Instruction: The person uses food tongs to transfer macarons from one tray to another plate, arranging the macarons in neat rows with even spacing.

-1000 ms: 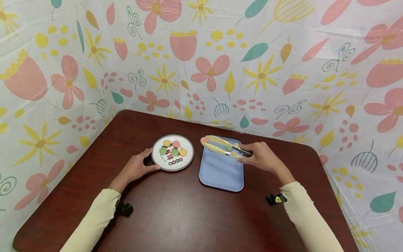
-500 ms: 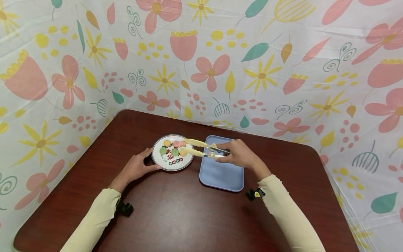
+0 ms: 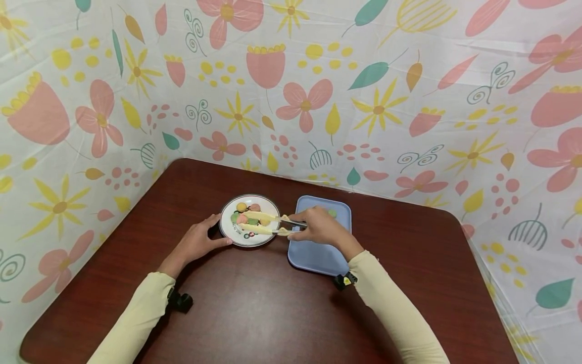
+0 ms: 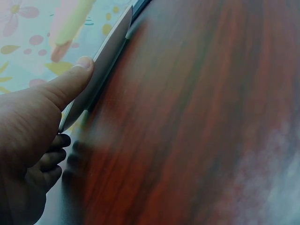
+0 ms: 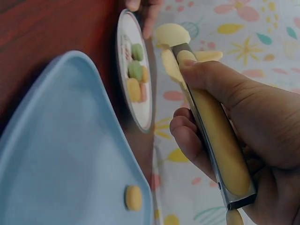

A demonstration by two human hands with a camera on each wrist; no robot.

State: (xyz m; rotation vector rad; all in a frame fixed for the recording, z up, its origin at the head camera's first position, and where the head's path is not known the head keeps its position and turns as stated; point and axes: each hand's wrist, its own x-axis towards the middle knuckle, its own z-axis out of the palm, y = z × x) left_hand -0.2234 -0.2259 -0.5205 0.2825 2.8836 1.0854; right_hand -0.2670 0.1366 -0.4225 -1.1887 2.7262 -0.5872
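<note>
My left hand (image 3: 200, 240) holds the rim of a round white plate (image 3: 232, 234) with red and green printing. In the left wrist view the thumb (image 4: 77, 77) lies along the rim, with the other fingers curled below. My right hand (image 3: 325, 227) grips the metal handles of tongs (image 3: 256, 229) with pale yellow tips. A pink macaron (image 3: 242, 219) sits at the tips, low over the plate. Around it on the plate are a yellow macaron (image 3: 241, 207), another pink macaron (image 3: 255, 208) and green ones, partly covered by the tongs.
Right of the plate lies a blue tray (image 3: 309, 255), partly under the right forearm. A green macaron (image 3: 333, 213) rests near its far edge, and the right wrist view shows a yellow macaron (image 5: 133, 197) there. A patterned cloth (image 3: 304, 101) hangs behind the brown table (image 3: 245, 313).
My right hand has moved left from over the tray, carrying the pink macaron in the tongs to the middle of the plate. My left hand has stayed on the rim.
</note>
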